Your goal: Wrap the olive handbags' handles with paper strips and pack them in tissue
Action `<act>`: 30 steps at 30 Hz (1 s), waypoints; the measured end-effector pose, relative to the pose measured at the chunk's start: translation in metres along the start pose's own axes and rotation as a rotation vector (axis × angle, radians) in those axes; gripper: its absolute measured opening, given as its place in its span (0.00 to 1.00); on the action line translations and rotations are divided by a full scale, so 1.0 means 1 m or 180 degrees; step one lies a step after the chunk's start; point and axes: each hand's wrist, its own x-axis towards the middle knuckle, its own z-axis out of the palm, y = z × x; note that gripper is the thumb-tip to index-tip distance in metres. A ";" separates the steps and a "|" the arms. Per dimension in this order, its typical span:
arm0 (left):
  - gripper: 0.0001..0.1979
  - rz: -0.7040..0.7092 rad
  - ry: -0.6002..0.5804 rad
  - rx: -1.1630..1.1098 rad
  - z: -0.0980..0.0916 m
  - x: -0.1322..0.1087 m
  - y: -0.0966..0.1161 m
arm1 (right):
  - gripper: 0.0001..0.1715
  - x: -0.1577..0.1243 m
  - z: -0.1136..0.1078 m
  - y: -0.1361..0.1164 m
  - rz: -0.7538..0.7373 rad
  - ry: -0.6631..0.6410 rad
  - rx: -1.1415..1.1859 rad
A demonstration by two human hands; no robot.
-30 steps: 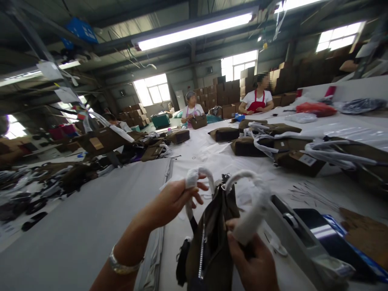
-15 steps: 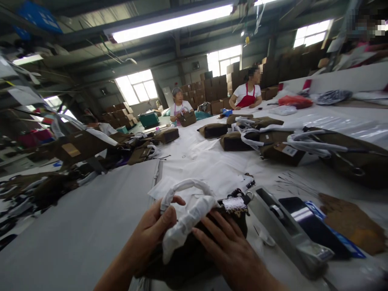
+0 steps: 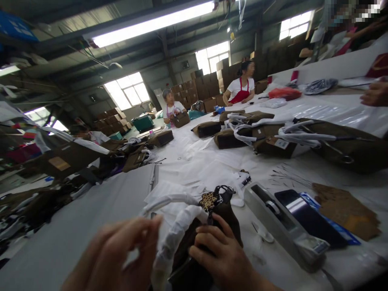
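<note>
A dark brown handbag (image 3: 226,220) lies on the white table (image 3: 212,161) in front of me. Its handles (image 3: 177,234) are wrapped in white paper, and a leopard-print tag (image 3: 209,200) sits near its top. My right hand (image 3: 222,256) presses on the bag's side with fingers curled over it. My left hand (image 3: 118,254) is close to the camera and blurred, hovering left of the wrapped handles; whether its fingers touch them I cannot tell.
A grey tape dispenser (image 3: 281,224) and a dark phone (image 3: 306,216) lie right of the bag. Several more brown bags (image 3: 273,139) rest further up the table. Two people in aprons (image 3: 241,87) work at the far end. Another person's hand (image 3: 376,93) shows at right.
The bag has gone from held upright to lying on the table. My left hand has come off the handles and moved toward the camera. The view has tilted.
</note>
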 end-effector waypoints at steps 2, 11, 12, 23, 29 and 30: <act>0.01 0.0616 -0.0692 -0.0435 0.014 0.012 0.027 | 0.14 -0.002 0.000 0.002 -0.0020 -0.0034 -0.0003; 0.26 0.0801 -0.3614 -0.0397 0.113 0.106 0.038 | 0.11 -0.015 0.010 0.006 -0.0075 0.0072 0.0264; 0.31 0.0845 -0.3772 -0.0320 0.123 0.105 0.037 | 0.11 -0.016 0.012 0.006 -0.0102 0.0097 0.0274; 0.40 0.0184 -0.4578 -0.1919 0.110 0.085 0.069 | 0.15 -0.022 0.013 0.012 0.0004 -0.0054 0.0496; 0.17 -0.0820 -0.3035 -0.2363 0.083 0.070 0.046 | 0.09 -0.018 0.005 -0.003 0.1565 -0.0264 0.1012; 0.19 -0.1059 -0.2780 -0.2322 0.081 0.061 0.037 | 0.11 -0.018 0.003 -0.002 0.1288 -0.0244 0.1033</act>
